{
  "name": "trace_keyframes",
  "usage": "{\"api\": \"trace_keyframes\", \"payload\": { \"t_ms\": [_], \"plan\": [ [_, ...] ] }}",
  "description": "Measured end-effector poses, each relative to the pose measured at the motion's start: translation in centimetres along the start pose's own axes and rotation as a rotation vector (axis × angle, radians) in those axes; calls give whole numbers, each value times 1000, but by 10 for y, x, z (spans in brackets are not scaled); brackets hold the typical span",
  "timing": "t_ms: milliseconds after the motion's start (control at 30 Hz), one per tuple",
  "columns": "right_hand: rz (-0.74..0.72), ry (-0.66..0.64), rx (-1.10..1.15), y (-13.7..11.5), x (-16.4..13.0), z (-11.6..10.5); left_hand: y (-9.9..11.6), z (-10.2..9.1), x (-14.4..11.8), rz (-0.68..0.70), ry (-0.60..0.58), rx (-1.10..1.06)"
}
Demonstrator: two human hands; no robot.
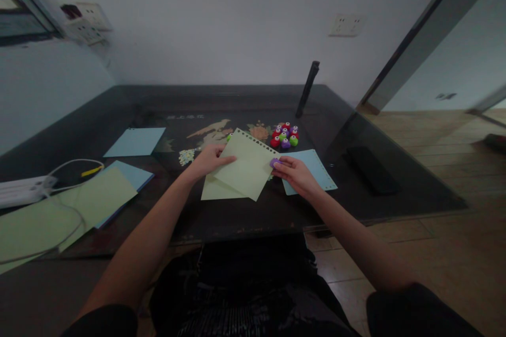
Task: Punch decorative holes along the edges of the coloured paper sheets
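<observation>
My left hand [212,160] grips the left side of a pale green sheet of paper [249,160], thumb on top. A row of punched holes runs along the sheet's upper edge, and the sheet is tilted over another pale green sheet [221,188] on the table. At its right corner, my right hand [294,172] pinches a small purple craft punch [275,162] against the paper edge. Under that hand lies a light blue sheet [310,166] with holes along its right and lower edges. Several red, purple and green punches [284,136] cluster just beyond.
A pile of small paper cut-outs [186,156] lies left of centre. Blue sheets [136,141], green sheets [98,197] and a power strip [23,191] with a white cable are at left. A black phone-like slab [371,169] and a standing black stick [307,89] are at right.
</observation>
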State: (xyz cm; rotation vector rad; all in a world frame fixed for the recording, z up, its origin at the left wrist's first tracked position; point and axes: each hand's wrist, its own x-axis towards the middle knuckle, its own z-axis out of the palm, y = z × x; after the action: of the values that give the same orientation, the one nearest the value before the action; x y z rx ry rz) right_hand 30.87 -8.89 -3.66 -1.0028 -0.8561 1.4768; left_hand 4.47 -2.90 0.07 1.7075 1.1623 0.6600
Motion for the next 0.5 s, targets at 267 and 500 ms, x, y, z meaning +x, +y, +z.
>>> {"api": "trace_keyframes", "payload": {
  "t_ms": [267, 500],
  "plan": [
    [5, 3, -18, -1, 0, 1, 3, 1, -1, -23, 14, 34],
    [4, -1, -45, 0, 0, 0, -4, 1, 3, 8, -10, 26]
  ]
}}
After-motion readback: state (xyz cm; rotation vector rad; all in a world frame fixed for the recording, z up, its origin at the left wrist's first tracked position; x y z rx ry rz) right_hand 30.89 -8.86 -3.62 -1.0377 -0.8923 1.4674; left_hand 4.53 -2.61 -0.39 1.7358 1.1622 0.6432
